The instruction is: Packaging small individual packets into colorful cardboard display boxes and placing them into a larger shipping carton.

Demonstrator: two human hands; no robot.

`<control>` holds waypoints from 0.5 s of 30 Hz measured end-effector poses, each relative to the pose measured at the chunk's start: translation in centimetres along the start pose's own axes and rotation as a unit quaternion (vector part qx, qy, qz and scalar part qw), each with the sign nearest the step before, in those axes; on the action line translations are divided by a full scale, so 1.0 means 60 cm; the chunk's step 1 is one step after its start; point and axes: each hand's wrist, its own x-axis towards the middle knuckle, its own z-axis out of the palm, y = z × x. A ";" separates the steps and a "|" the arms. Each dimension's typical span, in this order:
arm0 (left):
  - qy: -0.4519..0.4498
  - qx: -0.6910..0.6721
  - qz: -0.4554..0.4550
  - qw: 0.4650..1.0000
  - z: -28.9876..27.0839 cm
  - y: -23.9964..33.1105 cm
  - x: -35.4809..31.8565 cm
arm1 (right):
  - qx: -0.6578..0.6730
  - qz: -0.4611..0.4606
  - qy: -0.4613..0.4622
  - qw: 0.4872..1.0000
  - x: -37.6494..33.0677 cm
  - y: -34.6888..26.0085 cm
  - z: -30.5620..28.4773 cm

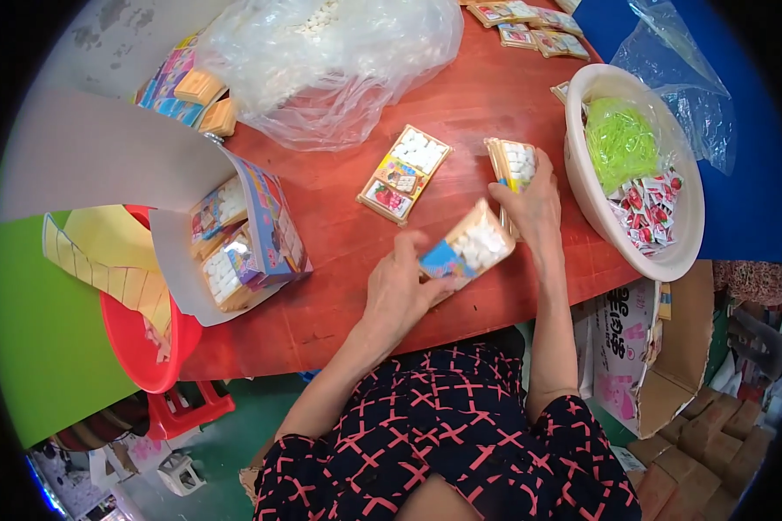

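My left hand (397, 293) is closed on the end of a candy pack (480, 247), a flat tan tray of white marshmallow-like pieces with a blue label; it is slightly blurred and tilted. My right hand (534, 204) grips a similar candy pack (520, 163) on the table, by its right side; another may lie beneath, but I cannot be sure. Beyond my left hand, a third candy pack (419, 149) with a strawberry picture lies flat, touched by neither hand. To the left, a colourful carton (274, 217) on its side, flap open, has several such packs inside.
A large clear bag (330, 78) of white pieces lies at the back of the red table (321, 330). On the right, a white basin (573, 130) holds green strands and strawberry sachets. More packs (530, 26) lie far right. A red basin (152, 356) stands left.
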 end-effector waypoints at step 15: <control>0.091 -0.102 -0.052 0.989 0.015 -0.048 0.150 | 0.369 -0.085 -0.055 0.924 -0.013 -0.080 0.100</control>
